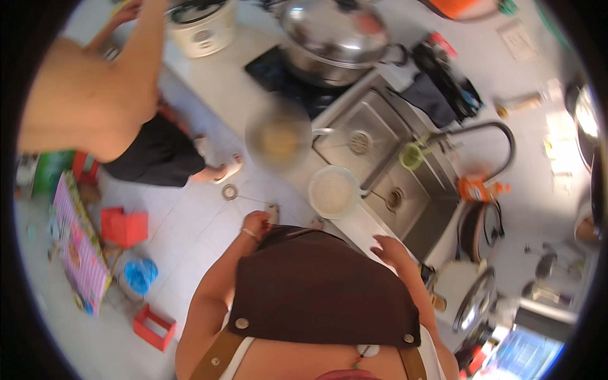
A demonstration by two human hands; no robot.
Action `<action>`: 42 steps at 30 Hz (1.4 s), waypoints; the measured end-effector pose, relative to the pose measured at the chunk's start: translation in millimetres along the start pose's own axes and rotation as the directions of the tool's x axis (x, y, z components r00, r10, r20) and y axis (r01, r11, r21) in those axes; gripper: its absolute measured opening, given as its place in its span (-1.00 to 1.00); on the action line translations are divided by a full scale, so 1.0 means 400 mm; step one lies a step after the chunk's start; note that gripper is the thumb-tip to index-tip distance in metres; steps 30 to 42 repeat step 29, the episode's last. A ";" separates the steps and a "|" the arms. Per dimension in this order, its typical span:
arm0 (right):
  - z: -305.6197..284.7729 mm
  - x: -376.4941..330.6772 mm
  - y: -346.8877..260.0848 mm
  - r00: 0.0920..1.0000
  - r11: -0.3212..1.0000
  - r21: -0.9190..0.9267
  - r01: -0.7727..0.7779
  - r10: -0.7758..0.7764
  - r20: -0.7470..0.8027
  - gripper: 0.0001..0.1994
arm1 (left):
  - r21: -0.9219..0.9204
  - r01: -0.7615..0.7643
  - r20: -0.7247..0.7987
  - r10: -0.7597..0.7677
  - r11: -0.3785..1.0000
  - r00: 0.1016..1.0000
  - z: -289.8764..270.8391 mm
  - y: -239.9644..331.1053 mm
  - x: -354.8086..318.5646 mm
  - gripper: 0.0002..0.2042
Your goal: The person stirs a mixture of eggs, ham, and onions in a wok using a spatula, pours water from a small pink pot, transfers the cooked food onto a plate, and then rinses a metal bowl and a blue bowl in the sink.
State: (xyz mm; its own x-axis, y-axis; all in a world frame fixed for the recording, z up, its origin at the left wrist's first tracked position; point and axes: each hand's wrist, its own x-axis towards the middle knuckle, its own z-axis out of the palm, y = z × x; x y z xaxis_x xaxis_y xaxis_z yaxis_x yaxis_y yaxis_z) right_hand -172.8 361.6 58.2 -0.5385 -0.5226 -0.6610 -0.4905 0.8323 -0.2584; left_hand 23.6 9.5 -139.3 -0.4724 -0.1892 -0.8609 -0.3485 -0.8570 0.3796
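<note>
Left hand [255, 223] at apron [316, 285] top; right hand [391, 248] on counter edge [364, 228].

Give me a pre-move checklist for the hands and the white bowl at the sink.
1. Left hand free: ok, at the apron edge, holding nothing visible.
2. Right hand free: ok, open on the counter edge.
3. White bowl steady: ok, sits on the counter beside the sink.
4. Bowl contents: cannot tell, blurred.
5. Other person clear of the bowl: ok, at the far counter.
</note>
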 end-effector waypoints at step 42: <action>0.128 -0.074 0.234 0.999 0.978 0.209 -0.017 0.027 -0.045 -0.63 | 0.345 0.090 0.017 -0.102 0.934 0.995 -0.002 0.023 0.082 -0.80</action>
